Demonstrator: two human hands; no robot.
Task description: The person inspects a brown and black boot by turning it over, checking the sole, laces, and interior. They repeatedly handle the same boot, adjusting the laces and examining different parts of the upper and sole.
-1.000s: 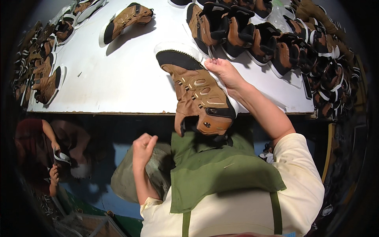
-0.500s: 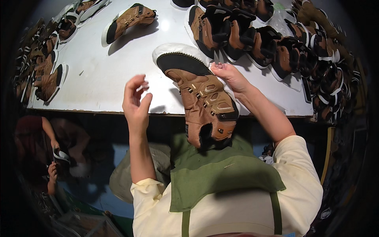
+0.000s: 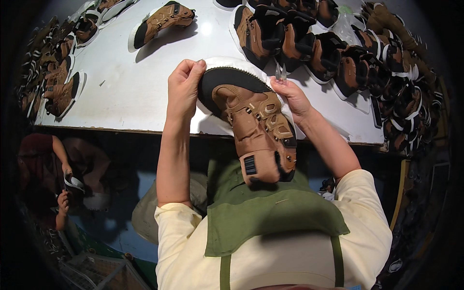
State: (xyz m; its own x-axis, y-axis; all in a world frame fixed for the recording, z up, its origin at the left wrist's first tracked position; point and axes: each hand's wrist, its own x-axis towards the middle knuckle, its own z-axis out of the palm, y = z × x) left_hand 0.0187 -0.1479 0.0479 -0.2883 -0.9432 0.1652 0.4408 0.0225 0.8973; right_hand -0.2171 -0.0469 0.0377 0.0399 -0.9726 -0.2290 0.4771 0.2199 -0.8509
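A brown and black boot (image 3: 253, 113) with a white sole rim is held tilted over the table's front edge, its toe pointing up and left and its heel toward my apron. My left hand (image 3: 183, 87) is closed, thumb and fingers pinching the white rim (image 3: 224, 62) at the toe. On the other side, my right hand (image 3: 292, 96) grips the same boot by its side rim. From that hand's thumb and fingers stick up two pointed metal tips (image 3: 281, 72), like small thread snips; their handles are hidden.
Several similar boots (image 3: 297, 36) stand in rows at the back right. One boot (image 3: 162, 21) lies on the white table (image 3: 116, 82), and more are piled along both sides. At lower left, another person's hands (image 3: 64, 198) hold a whitish piece.
My left hand has moved up and right, from open in the air to pinching the boot's toe rim. The boot has turned a little and shifted right.
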